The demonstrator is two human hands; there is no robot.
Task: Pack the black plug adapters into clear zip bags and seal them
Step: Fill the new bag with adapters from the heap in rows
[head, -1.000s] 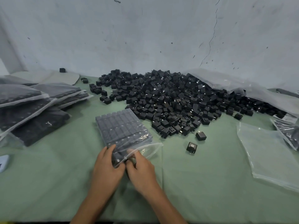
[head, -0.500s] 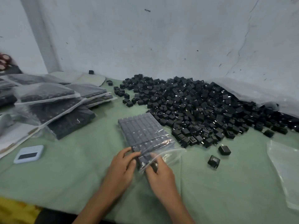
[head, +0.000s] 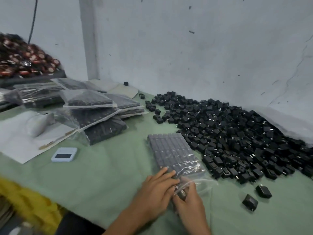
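Note:
A clear zip bag (head: 172, 151) lies on the green table, filled with neat rows of black plug adapters. Its open mouth faces me. My left hand (head: 155, 189) rests on the bag's near left corner, fingers lying over the plastic. My right hand (head: 188, 200) pinches the bag's mouth edge beside it, with one black adapter (head: 182, 194) at its fingertips. A large loose pile of black plug adapters (head: 233, 141) spreads to the right of the bag. Two stray adapters (head: 263, 191) (head: 249, 202) lie on the cloth near my right hand.
Several filled bags (head: 94, 114) are stacked at the left. A small pale blue device (head: 64, 154) lies in front of them, next to white sheets (head: 17, 138). A heap of reddish-brown parts (head: 22, 58) sits far left. The grey wall (head: 186, 48) backs the table.
The view has swung left, so the stacked bags and reddish heap show more. Both hands stay at the bag's mouth; the empty bags at the right have left the frame.

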